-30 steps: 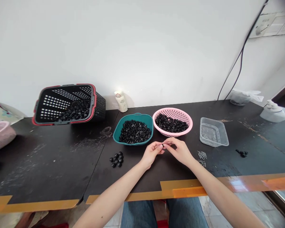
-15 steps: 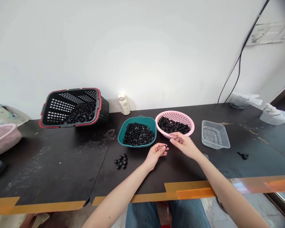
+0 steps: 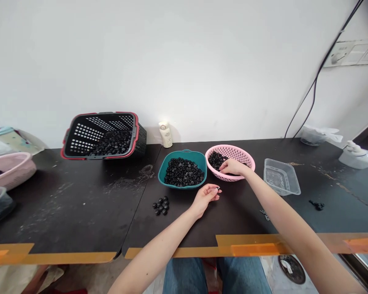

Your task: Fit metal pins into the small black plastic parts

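My left hand [image 3: 206,199] is closed in a pinch just above the table, in front of the teal basin. A small black round piece [image 3: 218,188] shows between its thumb and fingertips. My right hand [image 3: 232,166] reaches into the pink perforated basket [image 3: 249,159], its fingers bent together among small black parts [image 3: 215,159]; what they grip, if anything, is hidden. The teal basin [image 3: 161,173], left of the pink basket, holds a heap of black round pieces [image 3: 184,172]. A small group of black round caps [image 3: 161,205] lies on the table, left of my left hand.
A black basket with a red rim [image 3: 68,153] stands tilted at back left, with black pieces inside. Beside it is a white bottle [image 3: 166,135]. On the right are a clear plastic tub [image 3: 294,188], thin metal-looking bits [image 3: 264,214] and a dark cluster [image 3: 317,205].
My right hand has moved from beside my left hand, up and into the pink basket. My left hand keeps its pinch on the black piece. The view has shifted slightly.
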Motion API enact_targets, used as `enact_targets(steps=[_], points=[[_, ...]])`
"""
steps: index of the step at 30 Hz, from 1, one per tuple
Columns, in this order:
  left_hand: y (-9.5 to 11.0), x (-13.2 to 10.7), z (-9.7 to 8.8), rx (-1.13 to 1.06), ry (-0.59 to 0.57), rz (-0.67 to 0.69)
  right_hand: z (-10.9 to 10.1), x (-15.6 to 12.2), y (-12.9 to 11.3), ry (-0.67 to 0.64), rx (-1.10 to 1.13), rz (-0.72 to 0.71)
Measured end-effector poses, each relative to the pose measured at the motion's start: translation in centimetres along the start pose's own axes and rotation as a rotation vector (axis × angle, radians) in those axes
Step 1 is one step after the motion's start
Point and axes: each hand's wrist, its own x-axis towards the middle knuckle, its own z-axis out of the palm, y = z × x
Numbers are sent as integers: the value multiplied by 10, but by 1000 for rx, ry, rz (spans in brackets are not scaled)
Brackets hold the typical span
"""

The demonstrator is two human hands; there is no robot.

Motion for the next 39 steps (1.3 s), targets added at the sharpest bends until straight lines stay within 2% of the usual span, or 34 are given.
enact_targets(steps=[6,10,13,15,18,22,26,30,34,39], points=[[1,0,0,14,-6,6,-4,-9,-7,137,12,-77],[-1,-2,4,55,51,62,-11,-54,-19,271,-32,-116],[-4,-6,10,118,92,159,-5,-95,-26,185,12,-127],[-7,-9,14,131,67,175,7,-110,-28,122,42,-122],[-8,-12,17,120,36,145,30,-109,-28,66,167,-121],[-7,-12,16,106,76,136,51,-93,-22,-3,433,-152],[-7,-11,15,124,94,195,55,-92,-16,-15,557,-174],[-7,-10,14,133,96,189,55,-95,-15,-5,656,-160],[-6,-9,13,156,110,208,59,-94,-18,-42,873,-117],[-3,-15,16,298,144,306,64,-91,-18,71,1008,-73]])
